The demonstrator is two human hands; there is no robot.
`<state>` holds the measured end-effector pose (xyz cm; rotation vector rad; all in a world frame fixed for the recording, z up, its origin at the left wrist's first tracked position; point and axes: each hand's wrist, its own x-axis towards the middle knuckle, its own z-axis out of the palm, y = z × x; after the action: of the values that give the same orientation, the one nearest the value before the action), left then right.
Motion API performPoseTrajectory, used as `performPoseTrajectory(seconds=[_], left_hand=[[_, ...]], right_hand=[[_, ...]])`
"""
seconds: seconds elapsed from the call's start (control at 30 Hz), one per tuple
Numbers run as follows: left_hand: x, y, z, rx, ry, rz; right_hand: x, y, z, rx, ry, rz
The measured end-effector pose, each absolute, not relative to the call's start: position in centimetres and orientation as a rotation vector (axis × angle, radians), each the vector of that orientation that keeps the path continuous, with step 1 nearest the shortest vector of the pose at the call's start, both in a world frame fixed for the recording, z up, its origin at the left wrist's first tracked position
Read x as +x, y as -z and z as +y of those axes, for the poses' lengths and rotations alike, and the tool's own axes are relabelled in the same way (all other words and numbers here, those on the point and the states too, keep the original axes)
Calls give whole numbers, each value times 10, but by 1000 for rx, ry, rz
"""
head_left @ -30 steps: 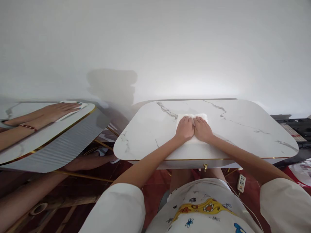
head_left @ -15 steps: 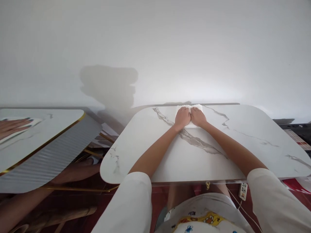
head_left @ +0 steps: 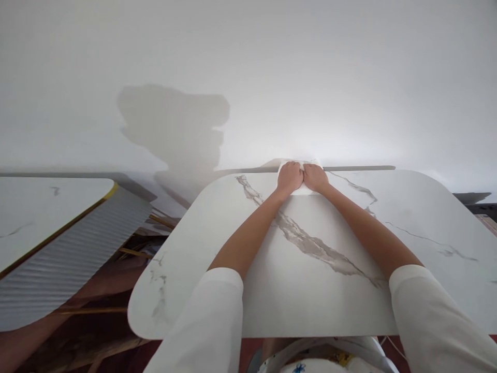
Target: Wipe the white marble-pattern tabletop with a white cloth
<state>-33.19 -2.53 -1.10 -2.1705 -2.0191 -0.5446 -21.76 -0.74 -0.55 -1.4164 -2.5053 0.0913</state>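
Observation:
My left hand (head_left: 290,177) and my right hand (head_left: 315,177) lie side by side, thumbs almost touching, on a folded white cloth (head_left: 305,191). Their fingers are curled over the cloth and press it against the far edge of a white marble-patterned table (head_left: 217,233). The upper rim of the cloth shows just past my fingers, up against the wall. Both arms reach straight out across the tabletop. Part of the cloth is hidden under my hands.
At the left stands a second marble-patterned table (head_left: 39,212) with a gold edge and a grey ribbed side. Below it a person's bare limb (head_left: 97,287) shows. The pale wall (head_left: 349,93) borders both tables at the back.
My hands have slid the cloth slightly farther toward the wall. My view has come closer over the table, and the co-worker's hand on the left table has gone out of sight.

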Motion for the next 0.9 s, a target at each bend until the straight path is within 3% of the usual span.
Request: performPoseTrajectory(seconds=[0.47,0.9], left_hand=[[-291,14,-20,-2189,570,-2013],[-278,18,-91,-2200,611,-1914]], right_hand=[[-176,9,0,-1409,-71,-2467],[-162,16,-70,-1435,-33,-2436]])
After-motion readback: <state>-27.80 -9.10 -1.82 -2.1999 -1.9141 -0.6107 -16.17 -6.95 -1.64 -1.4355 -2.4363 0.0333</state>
